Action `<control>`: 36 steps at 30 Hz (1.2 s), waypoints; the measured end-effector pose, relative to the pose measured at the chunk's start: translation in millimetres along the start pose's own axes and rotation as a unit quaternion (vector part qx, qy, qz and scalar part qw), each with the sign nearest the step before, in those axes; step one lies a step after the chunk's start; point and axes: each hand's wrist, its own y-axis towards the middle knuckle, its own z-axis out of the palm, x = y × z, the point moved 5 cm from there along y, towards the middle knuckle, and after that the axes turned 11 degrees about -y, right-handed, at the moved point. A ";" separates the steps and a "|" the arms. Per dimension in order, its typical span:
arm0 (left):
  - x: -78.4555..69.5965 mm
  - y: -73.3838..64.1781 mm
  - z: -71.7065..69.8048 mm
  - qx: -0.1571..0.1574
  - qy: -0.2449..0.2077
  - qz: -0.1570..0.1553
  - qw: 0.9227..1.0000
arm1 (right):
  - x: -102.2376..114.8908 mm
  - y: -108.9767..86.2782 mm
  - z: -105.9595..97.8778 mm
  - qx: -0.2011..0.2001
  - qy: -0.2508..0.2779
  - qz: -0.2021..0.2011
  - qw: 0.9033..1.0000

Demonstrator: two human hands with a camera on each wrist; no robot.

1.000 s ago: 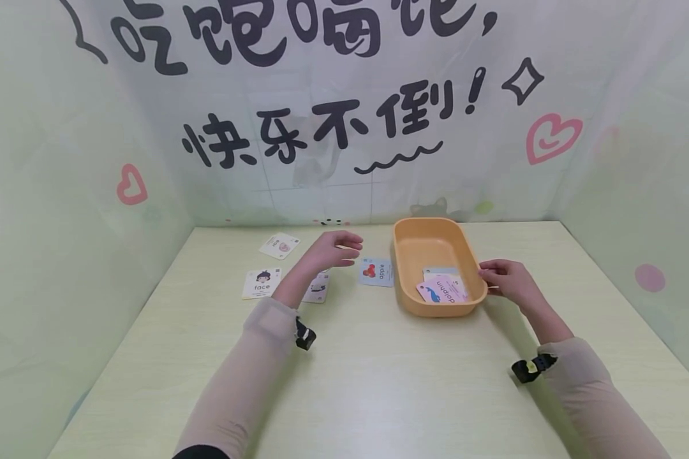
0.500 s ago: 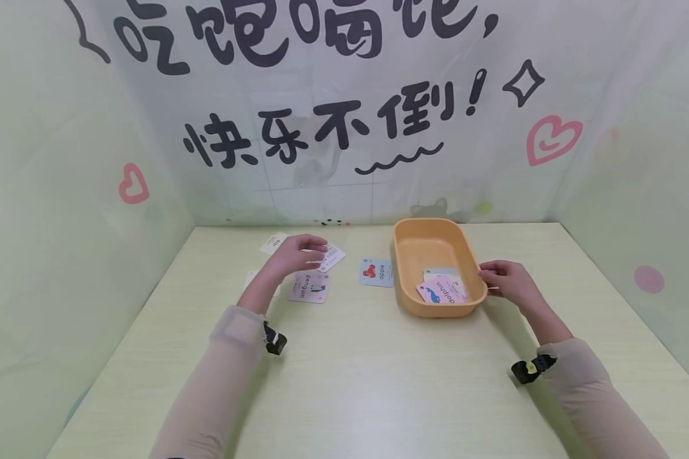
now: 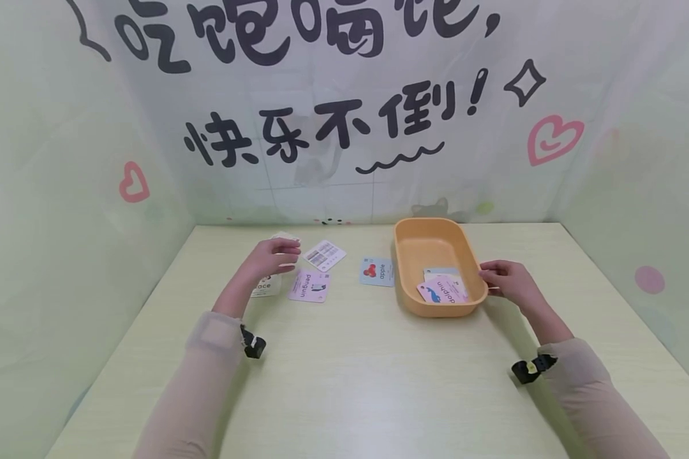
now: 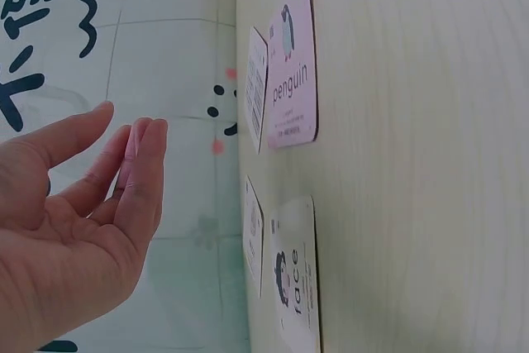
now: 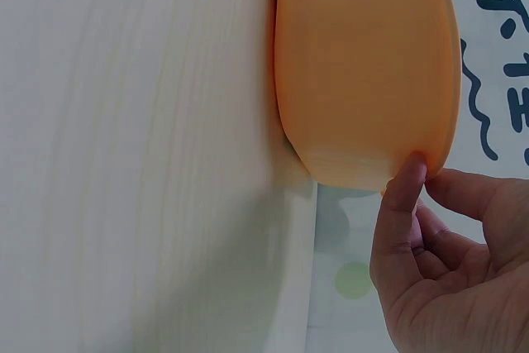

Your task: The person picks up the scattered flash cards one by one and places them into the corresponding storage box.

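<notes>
My left hand [image 3: 268, 258] hovers with relaxed fingers above the cards at the table's left, holding nothing. Beneath and beside it lie a white face card [image 4: 293, 287], partly covered by the hand in the head view, and a pink penguin card [image 3: 310, 286]. A card with printed blocks of text [image 3: 324, 255] lies behind the penguin card, and another white card [image 3: 287, 236] is mostly hidden behind the fingers. My right hand [image 5: 450, 258] pinches the rim of an orange plastic tray [image 3: 410, 255] at its right side. Inside the tray, a dolphin card [image 3: 444, 289] overlaps other cards.
A blue apple card [image 3: 376, 272] lies just left of the tray. The pale wooden table [image 3: 356, 370] extends in front of both hands. A printed wall sheet [image 3: 339, 191] stands behind the table, with side walls left and right.
My left hand has moved left from near the apple card, past the penguin card, to above the face card. The card with text blocks and the penguin card are now uncovered. My right hand stays put.
</notes>
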 end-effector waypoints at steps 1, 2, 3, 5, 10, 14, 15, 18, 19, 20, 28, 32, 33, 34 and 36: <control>1.1 -1.2 -2.8 -0.002 0.004 0.000 1.000 | 0.0 -0.1 0.1 0.001 0.000 0.000 1.000; 3.0 -1.7 -5.9 -0.006 0.006 -0.003 1.000 | 0.2 0.0 0.5 0.001 0.001 0.001 1.000; 4.7 -2.6 -9.1 -0.010 0.009 -0.005 1.000 | 0.2 -0.2 0.4 0.002 0.001 0.000 1.000; 7.4 -4.1 -15.1 -0.017 0.012 -0.009 1.000 | 0.6 -0.2 0.9 0.002 0.002 0.000 1.000; 13.3 -8.4 -29.7 -0.033 0.019 -0.020 0.999 | 1.1 -0.2 0.1 -0.001 0.000 -0.001 1.000; 16.8 -11.9 -39.1 -0.038 0.027 -0.022 0.999 | 0.8 0.0 -0.5 -0.001 -0.002 -0.003 1.000; 17.4 -12.9 -41.2 -0.038 0.029 -0.021 0.999 | 0.8 0.2 -0.2 -0.001 -0.002 -0.003 1.000; 19.0 -15.9 -47.6 -0.045 0.055 -0.020 0.997 | 0.3 0.7 0.0 -0.002 -0.002 -0.002 1.000; 20.2 -16.6 -50.0 -0.049 0.061 -0.022 0.997 | 0.3 0.9 0.3 -0.002 -0.002 -0.001 1.000; 21.3 -17.4 -52.3 -0.053 0.071 -0.025 0.996 | 0.1 0.9 0.1 -0.002 -0.002 -0.001 1.000; 29.1 -18.2 -65.5 -0.062 0.135 -0.027 0.989 | -1.0 1.4 1.1 -0.002 0.002 -0.002 1.000; 34.7 -17.9 -70.0 -0.061 0.142 -0.038 0.987 | -1.0 1.4 1.1 -0.003 0.003 -0.003 1.000; 35.9 -18.0 -71.2 -0.060 0.145 -0.041 0.987 | -0.9 1.2 0.9 -0.003 0.003 -0.003 1.000; 36.8 -18.4 -72.0 -0.059 0.150 -0.044 0.986 | -0.7 1.2 0.9 -0.003 0.003 -0.003 1.000; 39.3 -18.9 -73.9 -0.059 0.160 -0.052 0.984 | -0.3 1.0 0.5 -0.003 0.001 -0.002 1.000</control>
